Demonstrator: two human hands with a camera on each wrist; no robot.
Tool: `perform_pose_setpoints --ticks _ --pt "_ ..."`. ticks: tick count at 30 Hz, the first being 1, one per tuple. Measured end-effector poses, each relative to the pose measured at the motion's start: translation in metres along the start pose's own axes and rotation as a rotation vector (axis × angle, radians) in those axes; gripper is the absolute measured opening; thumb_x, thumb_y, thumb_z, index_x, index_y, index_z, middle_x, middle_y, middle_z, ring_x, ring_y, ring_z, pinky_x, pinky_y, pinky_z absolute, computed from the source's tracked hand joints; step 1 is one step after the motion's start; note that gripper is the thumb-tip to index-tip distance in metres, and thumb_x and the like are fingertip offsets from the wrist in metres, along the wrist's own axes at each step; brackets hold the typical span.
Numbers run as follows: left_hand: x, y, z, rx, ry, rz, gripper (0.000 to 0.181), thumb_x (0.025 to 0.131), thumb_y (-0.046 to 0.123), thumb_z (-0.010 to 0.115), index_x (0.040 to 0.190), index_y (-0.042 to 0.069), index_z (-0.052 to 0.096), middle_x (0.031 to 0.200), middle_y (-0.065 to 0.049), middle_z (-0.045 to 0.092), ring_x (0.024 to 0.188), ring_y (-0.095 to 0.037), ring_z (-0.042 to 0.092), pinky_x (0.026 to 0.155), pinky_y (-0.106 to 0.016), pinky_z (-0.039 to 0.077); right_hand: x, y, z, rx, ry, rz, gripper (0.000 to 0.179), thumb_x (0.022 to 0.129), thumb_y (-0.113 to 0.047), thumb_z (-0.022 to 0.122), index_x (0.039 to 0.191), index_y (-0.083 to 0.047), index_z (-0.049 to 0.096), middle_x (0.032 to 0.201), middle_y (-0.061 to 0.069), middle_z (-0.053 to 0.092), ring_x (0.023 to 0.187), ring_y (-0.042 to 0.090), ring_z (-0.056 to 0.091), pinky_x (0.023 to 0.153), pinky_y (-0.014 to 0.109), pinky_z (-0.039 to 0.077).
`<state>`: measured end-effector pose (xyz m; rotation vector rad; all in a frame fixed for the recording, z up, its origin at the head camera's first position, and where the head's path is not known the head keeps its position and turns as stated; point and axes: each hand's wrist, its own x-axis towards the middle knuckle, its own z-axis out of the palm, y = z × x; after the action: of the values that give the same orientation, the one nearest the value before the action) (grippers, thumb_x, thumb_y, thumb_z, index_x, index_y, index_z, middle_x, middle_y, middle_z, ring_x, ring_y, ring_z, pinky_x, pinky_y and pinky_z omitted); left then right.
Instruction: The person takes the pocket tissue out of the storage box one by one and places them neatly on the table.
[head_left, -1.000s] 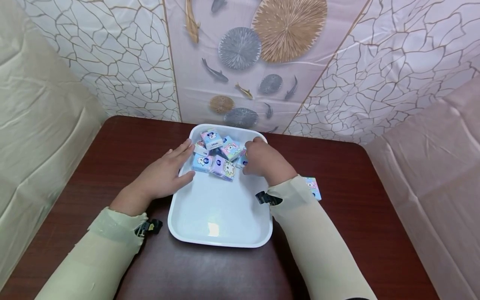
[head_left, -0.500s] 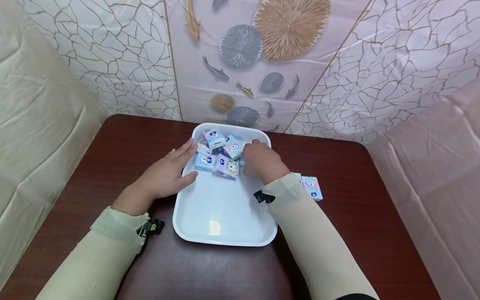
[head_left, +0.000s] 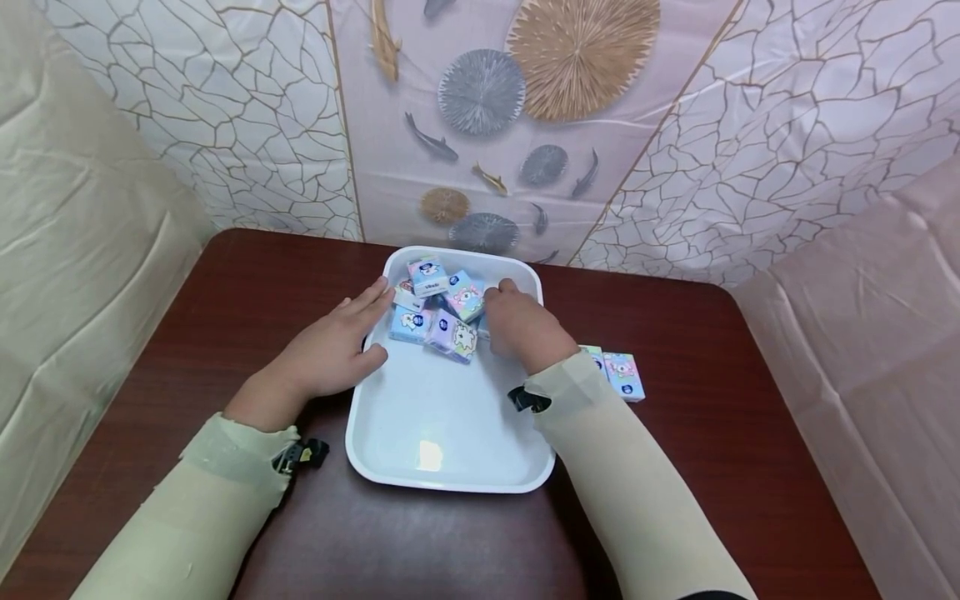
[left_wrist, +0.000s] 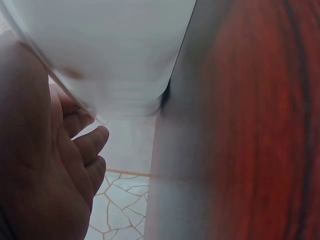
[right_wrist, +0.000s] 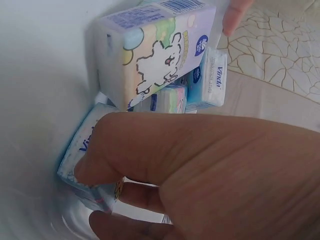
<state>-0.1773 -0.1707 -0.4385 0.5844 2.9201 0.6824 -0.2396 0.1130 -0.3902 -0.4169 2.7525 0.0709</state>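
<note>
In the head view a white tray [head_left: 442, 417] holds several small tissue packs in a pile toward its far end. My left hand [head_left: 330, 350] lies along the tray's left rim, fingers extended and thumb spread. The left wrist view shows its fingers [left_wrist: 90, 145] against the outside of the rim. Inside the tray, at the right of the pile, my right hand [head_left: 528, 329] pinches a blue Vinda tissue pack [right_wrist: 82, 145] between thumb and fingers. The right hand mostly hides this pack in the head view. Beside it leans a purple tissue pack [head_left: 452, 336] with a white cartoon dog.
Two more tissue packs [head_left: 623, 377] lie on the dark wooden table [head_left: 712, 417] right of the tray, partly behind my right forearm. A patterned cloth backdrop [head_left: 480, 167] hangs at the table's far edge, with plain cloth [head_left: 82, 250] at the sides.
The tray and my left hand have shifted slightly right. My right forearm has moved a little left, uncovering a second tissue pack on the table. The right hand stays at the pile's right side.
</note>
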Motion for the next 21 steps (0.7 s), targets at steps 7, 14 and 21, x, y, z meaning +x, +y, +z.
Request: perform_pose_setpoints --ticks 7,14,21 --pt "0.0 0.0019 -0.001 0.002 0.002 -0.001 0.079 0.102 0.037 0.052 0.17 0.019 0.016 0.179 0.003 0.003 0.162 -0.031 0.024 0.133 -0.054 0.017 -0.0031 -0.0017 -0.0002 0.006 -0.004 -0.031 0.071 0.097 -0.011 0.068 0.16 -0.002 0.037 0.147 0.018 0.042 0.107 0.029 0.056 0.096 0.04 0.055" --pt "-0.0004 0.0029 -0.0007 0.01 0.0 -0.015 0.079 0.102 0.037 0.052 0.17 0.02 0.016 0.179 0.004 0.003 0.163 -0.032 0.023 0.132 -0.054 0.017 -0.0065 -0.0007 -0.0002 -0.006 0.0 -0.039 0.065 0.099 -0.011 0.065 0.159 -0.002 0.041 0.145 0.018 0.043 0.111 0.03 0.054 0.102 0.043 0.056" --pt "-0.0011 0.004 -0.001 0.01 0.002 -0.016 0.079 0.102 0.037 0.052 0.17 0.019 0.017 0.179 0.002 0.004 0.162 -0.035 0.023 0.132 -0.055 0.017 -0.0063 -0.0001 0.0031 -0.038 -0.002 -0.026 0.062 0.097 -0.014 0.069 0.154 -0.001 0.047 0.14 0.019 0.044 0.11 0.031 0.051 0.098 0.044 0.056"
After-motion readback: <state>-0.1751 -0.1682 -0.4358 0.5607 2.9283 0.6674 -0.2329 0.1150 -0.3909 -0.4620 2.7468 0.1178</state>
